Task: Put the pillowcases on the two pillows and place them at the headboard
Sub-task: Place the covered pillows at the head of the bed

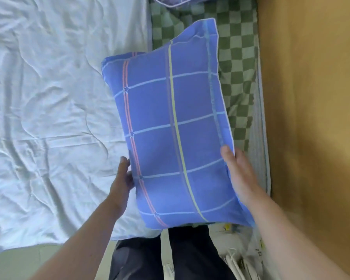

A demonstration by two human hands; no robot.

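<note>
- While both hands carry it, the blue checked pillow point(170, 130) in the head view hangs over the bed edge, already inside its pillowcase, its long side pointing away from the person.
- Left hand point(123, 179) holds the near left side of this pillow; the fingers go under it, so I cannot tell how they curl.
- Right hand point(239, 172) holds the near right edge, thumb on top of the flap.
- Left of the pillow lies a wrinkled white quilt point(45, 110).
- Under and right of the pillow is a green checkered sheet point(236, 73), then a wooden headboard point(311, 98).
- Beyond the pillow, at the top edge, a second blue pillow point(174, 1) shows partly.
</note>
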